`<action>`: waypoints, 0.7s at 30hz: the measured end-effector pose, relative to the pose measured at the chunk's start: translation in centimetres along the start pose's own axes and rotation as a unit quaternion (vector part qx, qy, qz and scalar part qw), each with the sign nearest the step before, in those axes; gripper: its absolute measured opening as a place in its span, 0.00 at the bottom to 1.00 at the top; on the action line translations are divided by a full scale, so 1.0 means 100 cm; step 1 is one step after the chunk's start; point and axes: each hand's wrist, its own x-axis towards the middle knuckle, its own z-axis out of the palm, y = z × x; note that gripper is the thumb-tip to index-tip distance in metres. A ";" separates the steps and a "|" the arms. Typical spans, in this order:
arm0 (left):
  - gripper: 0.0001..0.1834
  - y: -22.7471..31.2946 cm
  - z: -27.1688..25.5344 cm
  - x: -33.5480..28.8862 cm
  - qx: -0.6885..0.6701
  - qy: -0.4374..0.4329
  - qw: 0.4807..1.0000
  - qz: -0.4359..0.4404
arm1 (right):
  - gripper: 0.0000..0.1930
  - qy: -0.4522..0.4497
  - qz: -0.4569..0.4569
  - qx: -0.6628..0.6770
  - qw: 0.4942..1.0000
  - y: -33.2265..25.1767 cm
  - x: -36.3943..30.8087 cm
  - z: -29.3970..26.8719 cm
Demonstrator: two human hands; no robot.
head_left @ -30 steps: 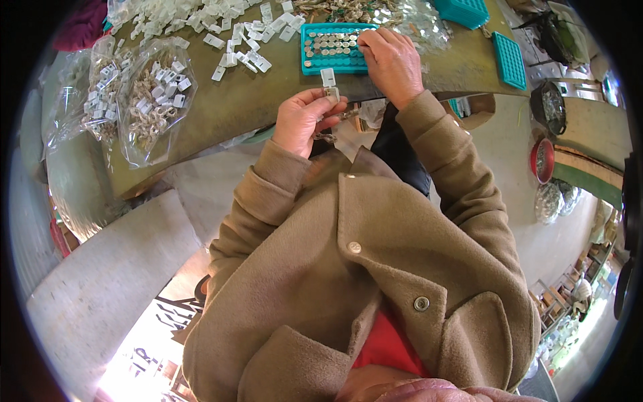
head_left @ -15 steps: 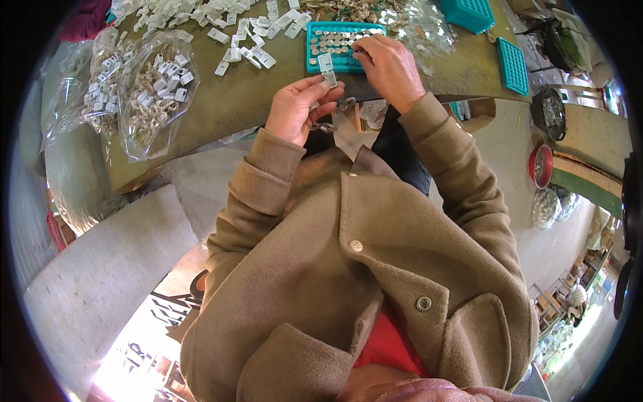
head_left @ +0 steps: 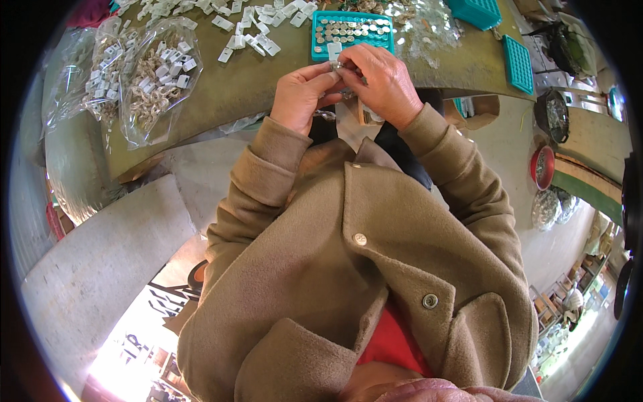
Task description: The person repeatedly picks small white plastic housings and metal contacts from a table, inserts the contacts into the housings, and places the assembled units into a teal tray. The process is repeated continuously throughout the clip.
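Pinching a whitish plastic case, the left hand sat beside the right hand, whose fingertips were together; the case looked light, stiff, best gripped edgewise.

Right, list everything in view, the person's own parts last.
White piece: one, white, in left fingertips
Loose pieces: many, white, table's far side
Near tray: one, teal, beyond hands
Discs: many, silver, in that tray
Tray stack: one, teal, table's far right
Separate tray: one, teal, table's right edge
Bags: at least two, clear, table's left
Table: one, olive, before person
Basin: one, red, right
Basket: one, black, right
Coat: one, brown, worn
Left hand: one, bare, left
Right hand: one, bare, at white piece
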 end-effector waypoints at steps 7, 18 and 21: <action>0.15 -0.006 -0.004 -0.004 -0.002 0.002 1.000 0.021 | 0.04 -0.031 0.047 0.047 0.997 -0.001 -0.008 0.000; 0.14 -0.014 0.002 -0.003 -0.044 0.043 0.998 0.034 | 0.05 -0.020 0.048 0.097 0.994 0.008 -0.008 0.007; 0.13 -0.006 0.000 -0.001 -0.059 0.057 0.996 0.017 | 0.05 0.009 0.209 0.264 0.942 0.010 -0.006 0.007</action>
